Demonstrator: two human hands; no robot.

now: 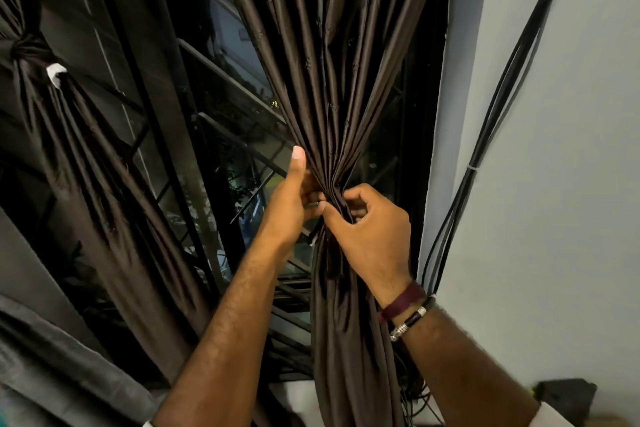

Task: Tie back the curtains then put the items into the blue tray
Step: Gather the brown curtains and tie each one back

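A dark brown satin curtain (332, 80) hangs in front of the window and is gathered into a tight bunch at mid height. My left hand (294, 198) grips that bunch from the left, thumb pointing up along the folds. My right hand (370, 229) grips it from the right, fingers curled into the fabric, where a thin dark tie strip shows between the hands. A second brown curtain (69, 135) at the left is bound in a knot (31, 48) with a white tag (55, 73). No blue tray is in view.
Behind the curtains a window with a metal grille (221, 80) shows darkness outside. A bundle of black cables (498, 107) runs down the pale wall (571, 184) at the right. Grey fabric (52, 374) lies at the lower left. A dark object (564, 395) sits at the lower right.
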